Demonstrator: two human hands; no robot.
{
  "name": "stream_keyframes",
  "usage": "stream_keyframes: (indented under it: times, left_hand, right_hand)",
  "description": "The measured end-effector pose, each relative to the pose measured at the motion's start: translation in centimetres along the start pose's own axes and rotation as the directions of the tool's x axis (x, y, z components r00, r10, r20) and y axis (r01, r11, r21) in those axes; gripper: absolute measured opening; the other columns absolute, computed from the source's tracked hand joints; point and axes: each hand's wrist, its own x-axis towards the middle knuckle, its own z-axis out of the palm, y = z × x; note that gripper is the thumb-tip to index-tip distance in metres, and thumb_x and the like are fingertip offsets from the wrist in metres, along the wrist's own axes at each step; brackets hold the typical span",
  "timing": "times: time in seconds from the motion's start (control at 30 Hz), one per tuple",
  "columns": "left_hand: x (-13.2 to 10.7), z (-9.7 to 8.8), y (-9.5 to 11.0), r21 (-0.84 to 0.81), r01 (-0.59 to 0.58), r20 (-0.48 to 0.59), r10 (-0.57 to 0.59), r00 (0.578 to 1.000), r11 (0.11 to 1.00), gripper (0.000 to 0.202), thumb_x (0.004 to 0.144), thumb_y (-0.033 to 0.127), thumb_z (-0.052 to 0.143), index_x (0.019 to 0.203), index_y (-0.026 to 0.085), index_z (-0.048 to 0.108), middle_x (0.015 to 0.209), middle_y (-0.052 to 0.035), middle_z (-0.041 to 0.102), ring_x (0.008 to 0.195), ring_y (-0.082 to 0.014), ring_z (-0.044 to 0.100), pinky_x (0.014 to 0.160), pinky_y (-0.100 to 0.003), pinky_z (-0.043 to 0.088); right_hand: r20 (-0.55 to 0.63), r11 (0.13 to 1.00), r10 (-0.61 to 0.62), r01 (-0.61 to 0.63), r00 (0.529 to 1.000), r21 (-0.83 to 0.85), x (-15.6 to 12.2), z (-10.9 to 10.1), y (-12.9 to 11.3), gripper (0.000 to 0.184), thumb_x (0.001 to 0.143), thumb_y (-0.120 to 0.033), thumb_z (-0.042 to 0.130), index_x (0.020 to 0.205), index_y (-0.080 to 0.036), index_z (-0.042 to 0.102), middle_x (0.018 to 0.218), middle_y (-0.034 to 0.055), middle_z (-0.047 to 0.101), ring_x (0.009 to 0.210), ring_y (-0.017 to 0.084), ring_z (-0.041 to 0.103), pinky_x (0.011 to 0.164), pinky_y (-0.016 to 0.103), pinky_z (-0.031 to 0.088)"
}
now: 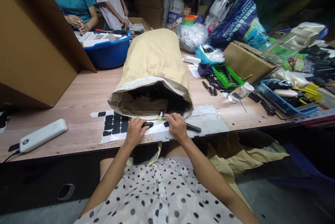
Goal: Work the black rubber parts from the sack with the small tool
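Observation:
My left hand (135, 131) is closed on a short black cylindrical piece (148, 124) at the table's front edge. Between the fingertips of my right hand (177, 125) is a small yellow-green and silver part (160, 115), too small to name. Beside and partly under that hand lies a black rod (193, 128). Just beyond both hands, a tan sack (154, 54) lies with its mouth toward me; dark pieces show inside. Left of my left hand is a white sheet with black rounded-square stickers (112, 125).
A white power bank (44, 135) with a cable lies at left, near a large cardboard box (34, 42). Behind is a blue basin (110, 54) of white boxes. At right are a green tray (227, 76), a clear bottle (240, 93) and a blue tray (288, 96). Several people are across the table.

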Motion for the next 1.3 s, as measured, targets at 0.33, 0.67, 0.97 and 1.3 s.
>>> stream_keyframes:
  times: [0.33,0.67,0.97,1.3]
  left_hand:
    - [2.3,2.0,1.6,-0.081,-0.011,0.113,0.020,0.993,0.997,0.016,0.087,0.033,0.068,0.101,0.027,0.073,0.095,-0.0032,0.066,0.095,-0.0238,0.052,0.090,-0.038,0.043]
    - [2.3,2.2,1.8,-0.084,0.024,0.111,-0.014,0.994,0.996,0.016,0.087,0.034,0.068,0.101,0.029,0.074,0.093,-0.0027,0.064,0.096,-0.0232,0.051,0.088,-0.037,0.043]
    - [2.4,2.1,2.1,-0.057,0.054,0.131,-0.046,0.990,0.997,0.014,0.089,0.035,0.067,0.099,0.027,0.073,0.093,-0.0021,0.063,0.093,-0.0223,0.051,0.088,-0.037,0.042]
    - [2.4,1.8,2.4,-0.073,0.064,0.128,-0.054,0.990,0.995,0.013,0.085,0.031,0.070,0.096,0.027,0.073,0.093,-0.0019,0.064,0.095,-0.0227,0.052,0.091,-0.037,0.043]
  right_hand:
    - [-0.016,0.967,0.098,-0.091,0.995,0.239,-0.3,-2.6,-0.8,0.037,0.102,-0.023,0.038,0.127,-0.026,0.065,0.101,0.0066,0.068,0.095,0.018,0.064,0.084,0.028,0.052]
    - [0.036,0.945,0.082,-0.089,0.996,0.314,-1.4,-3.0,-1.9,0.035,0.101,-0.022,0.040,0.120,-0.025,0.069,0.097,0.0056,0.070,0.089,0.016,0.066,0.081,0.025,0.053]
    - [-0.012,0.906,0.039,-0.031,0.999,0.422,-0.6,-2.5,-3.1,0.034,0.100,-0.022,0.042,0.122,-0.027,0.067,0.098,0.0052,0.069,0.091,0.017,0.066,0.081,0.027,0.055]
    - [-0.021,0.977,0.063,-0.057,0.998,0.206,0.9,-1.2,-0.1,0.031,0.100,-0.022,0.043,0.114,-0.026,0.071,0.092,0.0054,0.066,0.084,0.018,0.059,0.076,0.029,0.047]
